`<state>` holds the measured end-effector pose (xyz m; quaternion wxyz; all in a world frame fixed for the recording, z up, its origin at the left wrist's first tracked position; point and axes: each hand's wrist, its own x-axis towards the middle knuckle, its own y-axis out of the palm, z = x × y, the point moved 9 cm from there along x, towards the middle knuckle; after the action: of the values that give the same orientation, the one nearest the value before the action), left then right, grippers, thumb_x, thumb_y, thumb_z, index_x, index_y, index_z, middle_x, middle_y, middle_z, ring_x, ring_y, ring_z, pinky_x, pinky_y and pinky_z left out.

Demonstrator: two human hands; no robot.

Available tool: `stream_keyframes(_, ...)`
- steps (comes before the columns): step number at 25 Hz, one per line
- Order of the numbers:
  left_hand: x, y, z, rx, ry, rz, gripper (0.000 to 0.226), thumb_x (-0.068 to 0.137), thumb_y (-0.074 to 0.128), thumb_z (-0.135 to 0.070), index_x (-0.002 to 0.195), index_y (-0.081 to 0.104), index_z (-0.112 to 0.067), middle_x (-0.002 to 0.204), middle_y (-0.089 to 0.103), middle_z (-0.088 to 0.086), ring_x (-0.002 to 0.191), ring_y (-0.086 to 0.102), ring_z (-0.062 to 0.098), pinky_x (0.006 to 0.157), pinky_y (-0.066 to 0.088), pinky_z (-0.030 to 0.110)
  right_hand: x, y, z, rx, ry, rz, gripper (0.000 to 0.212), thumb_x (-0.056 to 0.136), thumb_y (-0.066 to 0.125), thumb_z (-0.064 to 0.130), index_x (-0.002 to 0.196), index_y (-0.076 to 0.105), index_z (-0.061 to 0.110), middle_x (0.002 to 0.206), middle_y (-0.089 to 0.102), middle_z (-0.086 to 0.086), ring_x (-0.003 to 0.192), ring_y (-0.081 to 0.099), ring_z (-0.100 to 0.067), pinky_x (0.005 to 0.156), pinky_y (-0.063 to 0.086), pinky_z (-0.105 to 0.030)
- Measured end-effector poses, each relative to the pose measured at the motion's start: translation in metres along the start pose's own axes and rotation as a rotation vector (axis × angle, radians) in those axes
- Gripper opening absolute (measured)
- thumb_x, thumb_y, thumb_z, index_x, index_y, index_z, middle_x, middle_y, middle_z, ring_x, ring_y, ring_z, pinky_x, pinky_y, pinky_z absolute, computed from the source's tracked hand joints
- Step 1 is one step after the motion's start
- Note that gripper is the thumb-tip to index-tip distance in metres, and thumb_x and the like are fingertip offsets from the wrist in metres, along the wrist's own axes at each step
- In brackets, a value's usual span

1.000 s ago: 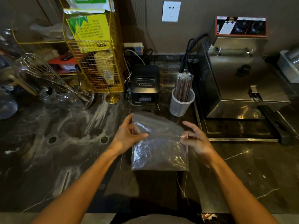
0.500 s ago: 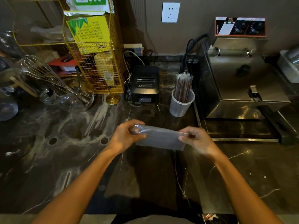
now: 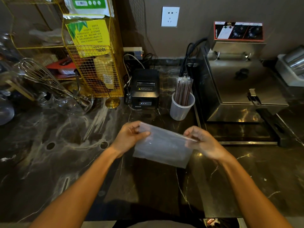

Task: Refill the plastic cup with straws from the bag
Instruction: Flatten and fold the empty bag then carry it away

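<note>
A translucent plastic cup [image 3: 181, 109] stands on the dark marble counter and holds a bundle of dark wrapped straws [image 3: 183, 90] upright. In front of it I hold a clear, empty-looking plastic bag [image 3: 162, 147] above the counter. My left hand [image 3: 131, 137] pinches the bag's upper left corner. My right hand [image 3: 199, 142] pinches its upper right edge. The bag hangs folded and flat between both hands.
A black receipt printer [image 3: 145, 89] sits left of the cup. A steel fryer [image 3: 238, 79] stands to the right on a metal tray. A yellow wire rack [image 3: 95, 60], a whisk [image 3: 44, 78] and glassware fill the left side. Cables run along the back wall.
The bag hung open and long a second ago, was then folded into a narrow strip, and now hangs a little lower and wider. Both hands stayed on its top corners.
</note>
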<state>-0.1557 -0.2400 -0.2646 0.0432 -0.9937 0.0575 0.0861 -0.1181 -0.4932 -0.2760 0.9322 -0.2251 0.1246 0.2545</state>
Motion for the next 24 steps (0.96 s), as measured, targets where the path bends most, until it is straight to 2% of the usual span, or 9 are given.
stream_keyframes(2,0.001,0.004,-0.006,0.0,0.036,0.028,0.023,0.096,0.066,-0.003,0.119,0.068,-0.002,0.112,0.077,0.018,0.103,0.076,0.036,0.089,0.063,0.044,-0.001,0.006,0.0,-0.088,0.041,0.092,0.028,0.088,0.078,0.016,0.113,0.066,0.023,0.112,0.069,-0.001,0.102,0.069,-0.014,0.082,0.056,-0.027)
stream_keyframes(5,0.006,0.015,-0.014,0.03,0.052,0.096,0.028,0.096,0.066,-0.001,0.124,0.067,0.0,0.115,0.076,0.017,0.106,0.075,0.034,0.091,0.062,0.04,-0.002,0.019,0.01,-0.131,0.053,0.2,0.023,0.09,0.077,0.034,0.111,0.072,0.026,0.109,0.073,0.006,0.097,0.073,-0.004,0.079,0.056,-0.022)
stream_keyframes(8,0.006,0.025,-0.018,0.023,0.022,0.134,0.029,0.097,0.066,-0.005,0.126,0.067,-0.003,0.117,0.077,0.014,0.107,0.076,0.03,0.09,0.063,0.035,0.0,0.03,0.02,-0.096,-0.007,0.202,0.024,0.097,0.07,0.034,0.105,0.075,0.012,0.097,0.076,-0.008,0.084,0.075,-0.018,0.076,0.056,-0.029)
stream_keyframes(11,0.003,0.011,-0.009,-0.076,-0.075,0.079,0.031,0.1,0.063,-0.021,0.129,0.069,-0.012,0.12,0.076,0.011,0.111,0.074,0.029,0.097,0.061,0.044,-0.002,0.023,0.016,0.033,-0.012,0.109,0.025,0.098,0.068,0.029,0.1,0.075,0.005,0.087,0.074,-0.005,0.077,0.072,-0.017,0.075,0.055,-0.035)
stream_keyframes(14,-0.004,0.001,0.004,-0.237,-0.169,0.067,0.04,0.098,0.063,-0.038,0.13,0.069,-0.015,0.127,0.071,0.018,0.121,0.068,0.034,0.101,0.058,0.043,-0.006,0.015,0.012,0.268,0.001,0.055,0.022,0.098,0.069,0.029,0.106,0.077,0.01,0.101,0.079,-0.005,0.094,0.078,-0.022,0.084,0.058,-0.039)
stream_keyframes(16,-0.009,0.006,0.01,-0.352,-0.202,0.097,0.059,0.085,0.076,-0.046,0.133,0.066,-0.013,0.131,0.07,0.018,0.125,0.066,0.035,0.102,0.058,0.04,-0.009,0.016,0.013,0.46,0.007,0.047,0.024,0.097,0.069,0.025,0.111,0.076,0.006,0.112,0.078,-0.013,0.104,0.077,-0.03,0.091,0.059,-0.045)
stream_keyframes(18,-0.01,0.017,0.01,-0.406,-0.209,0.148,0.08,0.07,0.087,-0.052,0.136,0.063,-0.013,0.137,0.068,0.013,0.128,0.065,0.03,0.106,0.055,0.042,-0.011,0.019,0.016,0.611,0.028,0.038,0.022,0.094,0.07,0.021,0.109,0.078,0.007,0.113,0.078,-0.015,0.101,0.077,-0.03,0.089,0.062,-0.042)
stream_keyframes(21,-0.011,0.036,0.012,-0.467,-0.226,0.215,0.08,0.07,0.089,-0.047,0.137,0.062,-0.012,0.141,0.066,0.012,0.131,0.064,0.028,0.109,0.052,0.044,-0.011,0.028,0.02,0.698,0.038,0.062,0.024,0.092,0.069,0.02,0.112,0.077,0.009,0.113,0.078,-0.013,0.1,0.077,-0.028,0.088,0.062,-0.041)
stream_keyframes(24,-0.009,0.051,0.019,-0.484,-0.258,0.253,0.062,0.088,0.078,-0.029,0.14,0.058,-0.003,0.143,0.064,0.016,0.134,0.061,0.031,0.114,0.046,0.05,-0.012,0.029,0.014,0.775,0.061,0.004,0.026,0.094,0.066,0.017,0.116,0.074,0.005,0.113,0.079,-0.014,0.102,0.078,-0.03,0.086,0.064,-0.043)
